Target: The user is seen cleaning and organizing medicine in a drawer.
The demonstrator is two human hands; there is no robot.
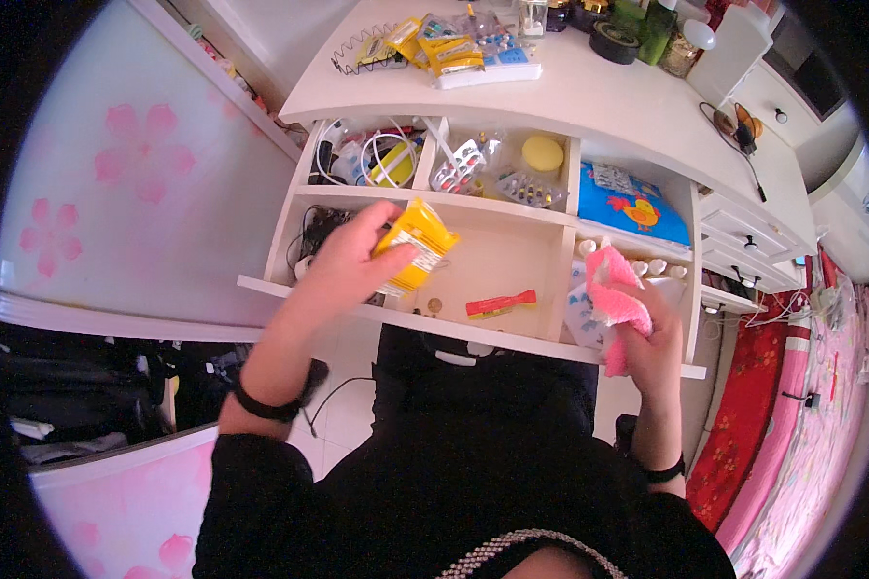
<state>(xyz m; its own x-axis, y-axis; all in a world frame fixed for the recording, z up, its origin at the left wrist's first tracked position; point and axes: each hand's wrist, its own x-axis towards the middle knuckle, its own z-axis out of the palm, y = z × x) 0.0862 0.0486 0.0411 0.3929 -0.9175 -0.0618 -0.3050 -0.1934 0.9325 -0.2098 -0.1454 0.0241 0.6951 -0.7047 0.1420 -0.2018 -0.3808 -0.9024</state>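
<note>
My left hand [362, 253] grips a yellow packet [418, 248] above the front middle compartment of a pulled-out white drawer [510, 217]. A pink cloth [615, 293] is bunched in my right hand [648, 336], over the front right compartment. Below and between the hands, a red and yellow packet [501, 304] and a coin [434, 305] lie on the drawer's bottom. Blister packs [460, 166] and a round yellow object [542, 153] sit in the rear middle compartment. At the rear left is a white cable [391, 155]; the rear right holds a blue packet with a chicken picture [634, 210].
On the white desk top [586, 94] are more yellow packets [452, 54], a wire coil [362, 54] and several bottles and jars [615, 40]. A cabinet door with pink flowers [145, 166] stands left. Smaller drawers [746, 231] are at right.
</note>
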